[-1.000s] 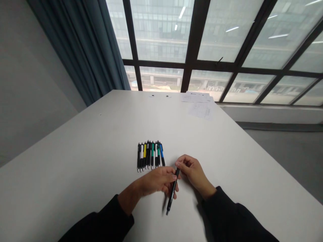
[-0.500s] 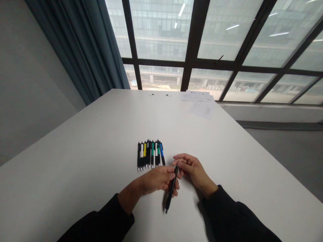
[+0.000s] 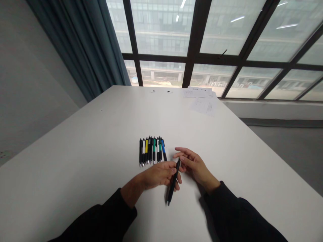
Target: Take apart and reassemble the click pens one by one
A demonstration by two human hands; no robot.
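The left fingers (image 3: 172, 170) clench around 1 black pen (image 3: 172, 190), which slants down toward the person, its tip just above the tabletop (image 3: 75, 168). The right fingers (image 3: 183, 156) are loose and open, just beside the pen's upper end without clearly touching it. A narrow gap separates the left hand (image 3: 157, 175) from a row of pens (image 3: 151, 151) lying ahead. The right hand (image 3: 195, 167) rests nearby, and papers (image 3: 204, 106) lie well beyond, by the far edge.

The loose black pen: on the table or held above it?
Held above: the left hand wraps the pen; its shadow lies apart on the table.
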